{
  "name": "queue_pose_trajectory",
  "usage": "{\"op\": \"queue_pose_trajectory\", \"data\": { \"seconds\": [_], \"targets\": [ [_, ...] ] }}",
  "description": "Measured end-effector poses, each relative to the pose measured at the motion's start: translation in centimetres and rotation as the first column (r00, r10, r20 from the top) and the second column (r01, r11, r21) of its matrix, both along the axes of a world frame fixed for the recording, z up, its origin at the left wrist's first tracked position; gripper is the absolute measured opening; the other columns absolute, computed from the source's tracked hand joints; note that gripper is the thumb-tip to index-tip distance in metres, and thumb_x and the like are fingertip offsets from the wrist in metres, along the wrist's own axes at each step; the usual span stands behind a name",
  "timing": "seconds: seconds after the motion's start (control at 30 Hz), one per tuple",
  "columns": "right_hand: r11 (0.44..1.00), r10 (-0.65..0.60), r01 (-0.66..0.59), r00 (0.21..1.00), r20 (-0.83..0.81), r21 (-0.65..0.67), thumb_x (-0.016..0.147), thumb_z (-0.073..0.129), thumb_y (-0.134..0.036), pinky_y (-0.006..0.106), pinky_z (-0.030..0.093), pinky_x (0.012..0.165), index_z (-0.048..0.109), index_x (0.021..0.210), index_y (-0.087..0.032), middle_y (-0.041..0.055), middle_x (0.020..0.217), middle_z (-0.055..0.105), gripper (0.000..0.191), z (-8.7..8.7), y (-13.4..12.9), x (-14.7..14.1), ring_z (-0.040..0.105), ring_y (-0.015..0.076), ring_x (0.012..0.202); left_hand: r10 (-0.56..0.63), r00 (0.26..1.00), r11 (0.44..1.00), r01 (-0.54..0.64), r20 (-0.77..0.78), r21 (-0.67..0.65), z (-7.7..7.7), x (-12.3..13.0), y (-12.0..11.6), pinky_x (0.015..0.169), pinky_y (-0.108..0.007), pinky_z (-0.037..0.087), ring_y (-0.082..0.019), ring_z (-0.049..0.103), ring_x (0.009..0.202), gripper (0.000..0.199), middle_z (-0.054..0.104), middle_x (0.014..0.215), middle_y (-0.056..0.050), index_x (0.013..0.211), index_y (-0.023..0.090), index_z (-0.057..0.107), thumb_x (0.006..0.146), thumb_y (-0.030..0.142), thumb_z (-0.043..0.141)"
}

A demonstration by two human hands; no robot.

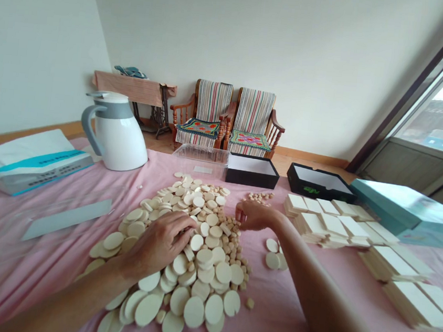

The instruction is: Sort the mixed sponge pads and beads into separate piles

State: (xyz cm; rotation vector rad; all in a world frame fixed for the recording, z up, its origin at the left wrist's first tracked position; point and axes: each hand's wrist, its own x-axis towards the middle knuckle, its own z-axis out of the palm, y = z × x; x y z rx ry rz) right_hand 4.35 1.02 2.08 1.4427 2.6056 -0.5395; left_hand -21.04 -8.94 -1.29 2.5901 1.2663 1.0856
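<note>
A broad pile of pale round wooden discs (194, 311) spreads over the pink cloth. Small rounded wooden pieces (233, 241) are heaped along its right side. My left hand (162, 241) rests over the left middle of the pile, fingers curled in among the discs; what they hold, if anything, is hidden. At the pile's right edge, above the small pieces, my right hand (254, 215) is closed, its fingertips drawn together. I cannot make out what lies in them. A few discs (273, 260) lie apart under my right forearm, and a small group of rounded pieces (261, 197) sits beyond that hand.
Stacks of pale rectangular wooden pieces (342, 226) stand at right, beside a light blue box (410, 212). Behind are a transparent plastic tray (202, 156) and two black box parts (252, 178) (317, 189). A white jug (125, 140) and a tissue pack (39, 170) stand left.
</note>
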Motion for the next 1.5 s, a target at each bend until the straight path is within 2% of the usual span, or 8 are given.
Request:
{"op": "queue_pose_trajectory", "data": {
  "seconds": [0.27,0.43,0.57,0.87,1.0,1.17,1.33,1.5],
  "targets": [
    [0.983,-0.108,0.104,0.994,0.018,0.149,0.070,0.062,-0.011,0.024,0.040,0.064,0.068,0.084,-0.018,0.0057,0.088,0.069,0.017,-0.7,0.3,-0.1,0.062,0.0183,0.083,-0.003,1.000,1.000,0.002,-0.014,-0.010,0.0,0.0,0.0,0.075,-0.026,0.044,-0.015,0.060,0.082,0.014,0.065,0.085,-0.001,0.091,0.020,0.059,0.089,0.012,0.048],
    [0.866,-0.375,0.363,0.926,-0.034,0.342,0.084,0.045,-0.009,0.031,0.039,0.068,0.060,0.106,-0.011,0.0182,0.106,0.063,0.027,-1.5,1.3,1.2,0.061,0.0259,0.092,-0.003,1.000,1.000,0.003,-0.010,-0.008,0.0,0.0,0.0,0.076,-0.026,0.044,-0.015,0.060,0.082,0.013,0.065,0.085,-0.001,0.090,0.020,0.059,0.089,0.011,0.049],
    [0.758,-0.470,0.477,0.872,-0.134,0.444,0.085,0.045,-0.012,0.028,0.038,0.066,0.060,0.105,-0.013,0.0152,0.104,0.062,0.025,-1.6,1.6,1.3,0.061,0.0240,0.090,-0.006,1.000,1.000,0.006,-0.009,-0.005,0.0,0.0,0.0,0.076,-0.026,0.044,-0.015,0.060,0.083,0.014,0.065,0.085,-0.001,0.090,0.020,0.059,0.089,0.011,0.049],
    [0.912,-0.172,0.221,0.971,-0.168,0.345,0.079,0.052,-0.008,0.024,0.038,0.074,0.067,0.096,-0.016,0.0093,0.101,0.066,0.024,-3.1,1.4,-0.8,0.060,0.0171,0.090,-0.003,1.000,1.000,0.003,-0.017,0.001,0.0,0.0,0.0,0.075,-0.026,0.044,-0.015,0.060,0.082,0.014,0.065,0.085,-0.001,0.091,0.020,0.059,0.088,0.011,0.050],
    [0.897,-0.221,0.258,0.965,-0.141,0.360,0.077,0.048,-0.003,0.025,0.039,0.071,0.067,0.088,-0.015,0.0102,0.094,0.065,0.025,-3.3,1.4,-0.5,0.060,0.0185,0.086,-0.004,1.000,1.000,0.005,-0.020,0.010,0.1,0.0,0.0,0.075,-0.026,0.045,-0.015,0.060,0.081,0.014,0.065,0.085,-0.001,0.090,0.020,0.060,0.088,0.011,0.049],
    [0.774,-0.374,0.411,0.910,-0.176,0.482,0.080,0.045,-0.005,0.029,0.040,0.069,0.065,0.103,-0.014,0.0165,0.107,0.061,0.031,-2.3,1.3,0.2,0.057,0.0264,0.099,-0.003,1.000,1.000,0.003,-0.018,0.016,0.2,0.1,0.0,0.074,-0.027,0.046,-0.015,0.061,0.081,0.014,0.066,0.084,-0.002,0.090,0.020,0.060,0.088,0.012,0.049],
    [0.948,-0.176,0.218,0.966,-0.189,0.233,0.075,0.055,-0.008,0.022,0.041,0.067,0.070,0.087,-0.017,0.0053,0.088,0.070,0.021,-1.5,0.8,-0.4,0.063,0.0156,0.081,-0.003,1.000,1.000,0.003,-0.021,0.003,0.1,0.1,0.0,0.074,-0.027,0.046,-0.015,0.061,0.081,0.014,0.065,0.084,-0.002,0.090,0.020,0.060,0.089,0.012,0.049],
    [0.990,-0.046,0.065,0.989,-0.142,0.129,0.074,0.060,-0.018,0.020,0.041,0.061,0.072,0.083,-0.016,0.0035,0.081,0.073,0.015,-1.2,0.2,-1.4,0.063,0.0131,0.071,-0.005,1.000,1.000,0.005,-0.017,0.007,0.2,0.0,-0.1,0.075,-0.026,0.046,-0.015,0.061,0.082,0.014,0.066,0.085,-0.002,0.090,0.020,0.060,0.088,0.012,0.049]
  ]
}}
